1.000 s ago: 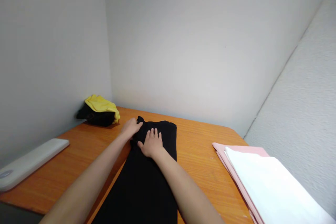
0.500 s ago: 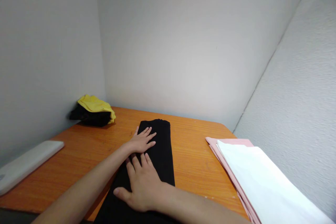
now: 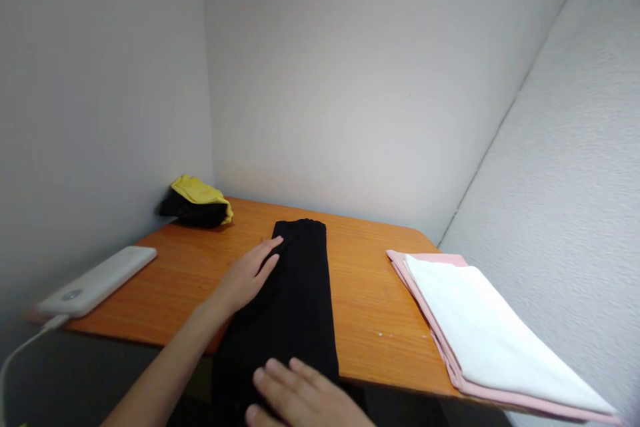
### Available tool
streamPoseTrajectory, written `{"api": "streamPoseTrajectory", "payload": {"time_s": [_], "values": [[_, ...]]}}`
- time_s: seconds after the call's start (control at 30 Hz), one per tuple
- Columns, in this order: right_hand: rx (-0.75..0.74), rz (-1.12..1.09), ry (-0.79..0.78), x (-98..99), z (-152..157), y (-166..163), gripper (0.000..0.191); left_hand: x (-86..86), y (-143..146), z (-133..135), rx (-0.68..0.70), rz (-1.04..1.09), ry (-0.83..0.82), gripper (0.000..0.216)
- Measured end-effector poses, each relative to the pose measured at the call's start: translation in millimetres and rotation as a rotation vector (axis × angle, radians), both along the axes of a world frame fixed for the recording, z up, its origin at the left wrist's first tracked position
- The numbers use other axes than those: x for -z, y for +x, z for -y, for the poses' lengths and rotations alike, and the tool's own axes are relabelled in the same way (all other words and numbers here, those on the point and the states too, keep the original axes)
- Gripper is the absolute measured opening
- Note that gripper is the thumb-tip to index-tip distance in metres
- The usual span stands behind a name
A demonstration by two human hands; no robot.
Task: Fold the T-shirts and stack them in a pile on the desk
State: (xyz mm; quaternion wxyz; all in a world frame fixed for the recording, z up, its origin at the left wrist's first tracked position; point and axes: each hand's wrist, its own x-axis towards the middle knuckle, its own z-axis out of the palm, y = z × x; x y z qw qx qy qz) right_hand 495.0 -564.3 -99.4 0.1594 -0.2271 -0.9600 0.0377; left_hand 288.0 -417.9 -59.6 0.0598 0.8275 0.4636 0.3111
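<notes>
A long, folded black garment [image 3: 305, 293], gathered at its far end like an elastic waistband, runs down the table and hangs over the near edge. My left hand [image 3: 247, 279] rests at its left side near the far end, thumb apart from the stretched fingers, beside a small crease in the cloth. Over the near part of the garment is my right hand [image 3: 305, 397], fingers extended and palm down, partly cut off by the bottom of the view. Whether the right palm touches the cloth is unclear.
Folded white cloth [image 3: 490, 327] lies on folded pink cloth [image 3: 440, 347] at the right. A white power bank [image 3: 105, 280] with a cable [image 3: 30, 343] sits on the left. Yellow [image 3: 200, 191] and black cloth [image 3: 195, 213] are piled in the far corner of the wooden table [image 3: 370, 293].
My right hand has slid back toward me along the garment. My left hand has moved to the garment's left edge, its fingers less spread. The view has tilted, showing the table's near edge.
</notes>
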Motion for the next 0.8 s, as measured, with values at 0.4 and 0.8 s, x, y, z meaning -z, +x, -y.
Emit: {"api": "streamPoseTrajectory", "payload": {"time_s": [0.4, 0.8], "values": [[0.267, 0.193, 0.538, 3.9, -6.6, 69.7, 0.047, 61.3, -79.5, 110.5, 0.151, -0.529, 0.386, 0.084], [0.247, -0.462, 0.131, 16.9, 3.0, 74.1, 0.026, 79.1, -66.8, 120.4, 0.271, 0.116, 0.217, 0.034]]}}
